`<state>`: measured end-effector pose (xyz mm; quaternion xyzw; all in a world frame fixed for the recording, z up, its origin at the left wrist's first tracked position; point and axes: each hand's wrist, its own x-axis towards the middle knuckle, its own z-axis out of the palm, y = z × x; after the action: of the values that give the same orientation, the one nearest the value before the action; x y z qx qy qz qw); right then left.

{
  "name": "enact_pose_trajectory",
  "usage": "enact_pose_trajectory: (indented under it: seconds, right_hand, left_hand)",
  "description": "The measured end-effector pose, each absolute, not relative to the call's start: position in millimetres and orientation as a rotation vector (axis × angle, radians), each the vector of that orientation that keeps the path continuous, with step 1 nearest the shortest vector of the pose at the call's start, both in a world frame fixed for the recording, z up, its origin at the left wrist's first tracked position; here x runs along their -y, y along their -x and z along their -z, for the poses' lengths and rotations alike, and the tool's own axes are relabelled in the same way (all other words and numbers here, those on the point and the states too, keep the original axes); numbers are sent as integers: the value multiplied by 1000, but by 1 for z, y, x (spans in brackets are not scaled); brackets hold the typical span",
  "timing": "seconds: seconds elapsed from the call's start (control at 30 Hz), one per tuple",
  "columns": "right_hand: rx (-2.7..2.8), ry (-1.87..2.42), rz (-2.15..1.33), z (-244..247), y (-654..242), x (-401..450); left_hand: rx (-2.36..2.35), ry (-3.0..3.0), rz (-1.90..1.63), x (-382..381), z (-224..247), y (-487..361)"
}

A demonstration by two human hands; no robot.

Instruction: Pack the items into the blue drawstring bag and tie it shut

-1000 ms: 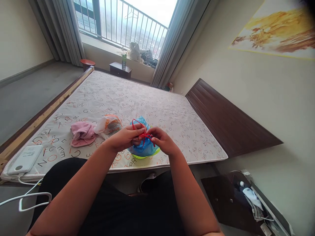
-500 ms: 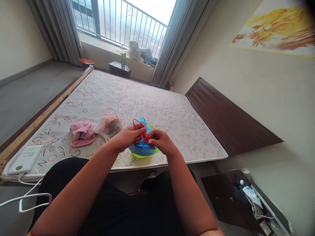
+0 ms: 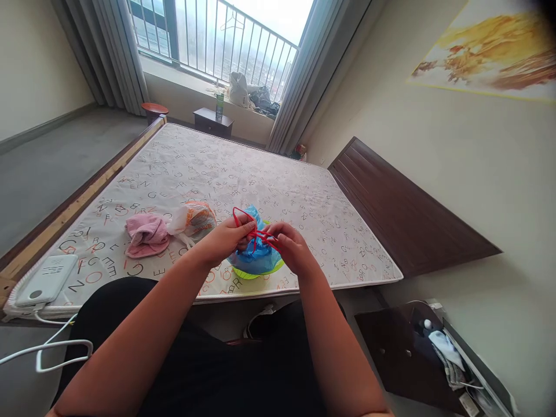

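My left hand (image 3: pixel 234 234) pinches a red drawstring (image 3: pixel 237 214), one loop of it standing up above the thumb. My right hand (image 3: pixel 293 246) grips the other part of the same red string, which stretches across the short gap between both hands. Right beneath them a blue plastic bag (image 3: pixel 256 260) sits over something bright green (image 3: pixel 247 274), whose round rim shows at the edge; its kind is hidden. A pink cloth (image 3: pixel 147 236) and a clear plastic bag with orange print (image 3: pixel 200 219) lie left of my left hand.
The letter-printed mattress (image 3: pixel 243 162) fills the middle. A white power bank (image 3: pixel 47 281) with a cable rests at its near left corner. The dark headboard (image 3: pixel 408 208) stands at right, above a nightstand (image 3: pixel 386 341) with cloths on it.
My right hand has moved slightly right, drawing the red string out between both hands. My left hand stays nearly where it was, still holding the string.
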<state>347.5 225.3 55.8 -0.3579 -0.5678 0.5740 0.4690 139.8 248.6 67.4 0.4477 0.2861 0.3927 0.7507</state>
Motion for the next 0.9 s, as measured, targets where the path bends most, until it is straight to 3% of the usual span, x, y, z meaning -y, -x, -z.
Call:
enact_pose_trajectory:
  seconds: [0.13, 0.47, 0.9]
  right_hand:
    - [1475, 1050, -1310, -60, -353, -221]
    - [1524, 1056, -1445, -75, -335, -205]
    - [1455, 1136, -1263, -68, -309, -206]
  left_hand:
    - [-647, -967, -887, -249, -66, -140]
    - [-671, -982, -941, -249, -66, -141]
    - [-760, -1183, -915, -245, -69, -139]
